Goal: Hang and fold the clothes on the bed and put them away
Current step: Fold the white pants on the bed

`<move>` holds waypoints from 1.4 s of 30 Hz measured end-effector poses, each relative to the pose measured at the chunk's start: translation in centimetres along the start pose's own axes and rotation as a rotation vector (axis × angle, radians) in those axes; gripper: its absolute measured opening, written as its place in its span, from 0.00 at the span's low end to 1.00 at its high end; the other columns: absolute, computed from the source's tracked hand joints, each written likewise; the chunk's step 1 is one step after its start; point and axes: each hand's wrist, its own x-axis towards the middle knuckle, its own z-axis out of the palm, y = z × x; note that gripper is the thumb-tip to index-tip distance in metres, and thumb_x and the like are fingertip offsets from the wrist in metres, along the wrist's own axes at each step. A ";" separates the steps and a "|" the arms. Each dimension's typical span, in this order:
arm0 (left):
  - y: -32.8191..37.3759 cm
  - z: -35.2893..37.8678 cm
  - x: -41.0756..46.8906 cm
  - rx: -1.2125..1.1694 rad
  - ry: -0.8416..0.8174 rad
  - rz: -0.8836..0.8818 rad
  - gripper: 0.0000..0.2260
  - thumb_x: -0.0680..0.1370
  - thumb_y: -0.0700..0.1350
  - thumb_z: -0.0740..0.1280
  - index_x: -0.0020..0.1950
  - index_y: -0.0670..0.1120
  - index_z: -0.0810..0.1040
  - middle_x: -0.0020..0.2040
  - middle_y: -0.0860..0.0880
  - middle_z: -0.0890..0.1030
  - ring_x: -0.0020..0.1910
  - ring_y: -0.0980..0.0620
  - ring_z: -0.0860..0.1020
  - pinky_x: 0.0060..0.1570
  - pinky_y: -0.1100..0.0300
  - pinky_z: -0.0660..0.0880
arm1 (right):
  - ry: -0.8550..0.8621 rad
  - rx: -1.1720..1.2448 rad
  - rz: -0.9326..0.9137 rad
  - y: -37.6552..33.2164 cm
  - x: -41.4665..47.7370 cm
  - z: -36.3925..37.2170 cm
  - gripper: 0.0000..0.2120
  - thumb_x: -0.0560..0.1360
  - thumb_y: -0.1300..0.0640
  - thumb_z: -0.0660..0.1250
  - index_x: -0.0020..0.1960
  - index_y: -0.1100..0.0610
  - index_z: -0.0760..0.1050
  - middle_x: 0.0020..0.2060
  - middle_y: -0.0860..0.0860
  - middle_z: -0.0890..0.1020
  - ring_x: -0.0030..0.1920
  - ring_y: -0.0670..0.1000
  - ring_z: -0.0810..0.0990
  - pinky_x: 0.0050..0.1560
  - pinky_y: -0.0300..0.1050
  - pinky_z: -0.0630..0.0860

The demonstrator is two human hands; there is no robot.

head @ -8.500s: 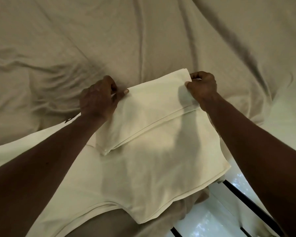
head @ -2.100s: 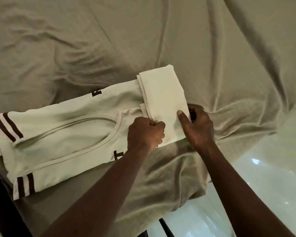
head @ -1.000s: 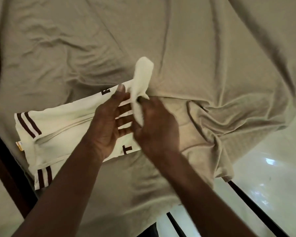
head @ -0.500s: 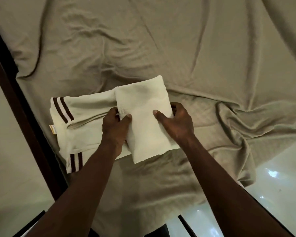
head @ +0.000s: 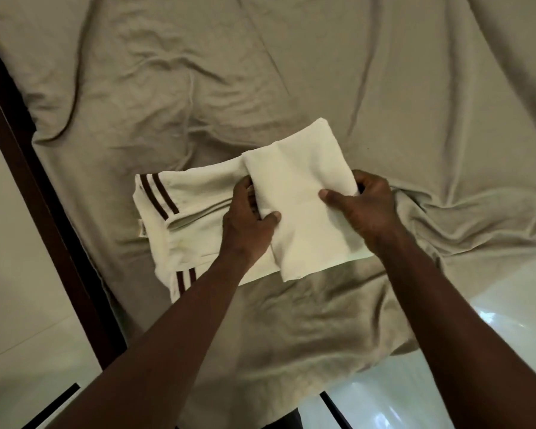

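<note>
A cream shirt [head: 304, 193] with dark brown stripes on its sleeves lies partly folded near the front corner of the bed [head: 260, 72]. Its right part is doubled over into a thick panel on top of the rest. My left hand [head: 248, 224] grips the left edge of that panel, thumb on top. My right hand [head: 365, 209] holds the panel's right edge, thumb on top and fingers curled under it. The striped sleeve end sticks out to the left.
The rumpled beige bedsheet covers the whole bed and hangs over its front edge. A dark wooden bed frame [head: 44, 193] runs along the left side. Glossy white floor tiles [head: 446, 382] show at the lower right and lower left.
The folded panel was lifted and turned over to the left onto the shirt a second ago. It now lies flat, and both hands hold its edges. The view has shifted right.
</note>
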 end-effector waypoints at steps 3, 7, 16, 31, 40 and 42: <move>1.5 2.6 0.3 0.127 0.077 0.089 0.31 0.72 0.45 0.77 0.73 0.50 0.70 0.61 0.50 0.80 0.60 0.47 0.80 0.62 0.50 0.76 | 0.065 -0.142 -0.085 -1.7 0.4 -2.8 0.10 0.67 0.51 0.81 0.44 0.45 0.82 0.40 0.40 0.85 0.41 0.45 0.84 0.51 0.53 0.83; 3.5 2.0 0.1 0.018 0.130 0.055 0.18 0.78 0.51 0.74 0.66 0.50 0.78 0.61 0.51 0.81 0.56 0.52 0.81 0.62 0.52 0.76 | 0.233 -0.306 -0.249 -5.8 -1.3 -4.0 0.13 0.69 0.51 0.75 0.53 0.48 0.83 0.45 0.43 0.85 0.46 0.49 0.82 0.50 0.51 0.80; 2.8 -6.9 -1.8 -0.721 -0.226 -0.381 0.24 0.78 0.65 0.64 0.65 0.51 0.81 0.58 0.51 0.86 0.57 0.51 0.84 0.53 0.51 0.80 | 0.334 -0.803 -0.746 -3.9 -11.0 10.1 0.20 0.69 0.59 0.74 0.61 0.55 0.81 0.48 0.54 0.80 0.44 0.58 0.80 0.31 0.49 0.74; 0.2 -6.1 2.3 -0.339 -0.007 -0.237 0.14 0.77 0.32 0.71 0.57 0.48 0.81 0.53 0.46 0.87 0.51 0.46 0.86 0.54 0.47 0.83 | 0.430 0.869 0.778 2.0 -9.1 8.0 0.23 0.73 0.37 0.74 0.48 0.57 0.82 0.44 0.56 0.88 0.43 0.58 0.87 0.50 0.58 0.85; -1.1 -6.9 2.6 -0.464 -0.001 -0.253 0.16 0.77 0.30 0.70 0.61 0.44 0.81 0.53 0.46 0.86 0.50 0.50 0.85 0.52 0.49 0.83 | 0.437 1.251 0.582 1.9 -7.6 7.6 0.10 0.80 0.60 0.69 0.60 0.60 0.80 0.50 0.57 0.85 0.48 0.58 0.84 0.54 0.62 0.78; -1.4 -7.3 2.7 -0.218 0.004 -0.161 0.17 0.74 0.39 0.75 0.61 0.49 0.80 0.54 0.49 0.86 0.53 0.48 0.85 0.57 0.43 0.82 | 0.533 1.136 0.568 2.7 -7.5 7.8 0.11 0.80 0.63 0.67 0.61 0.62 0.80 0.51 0.57 0.85 0.50 0.57 0.83 0.56 0.60 0.79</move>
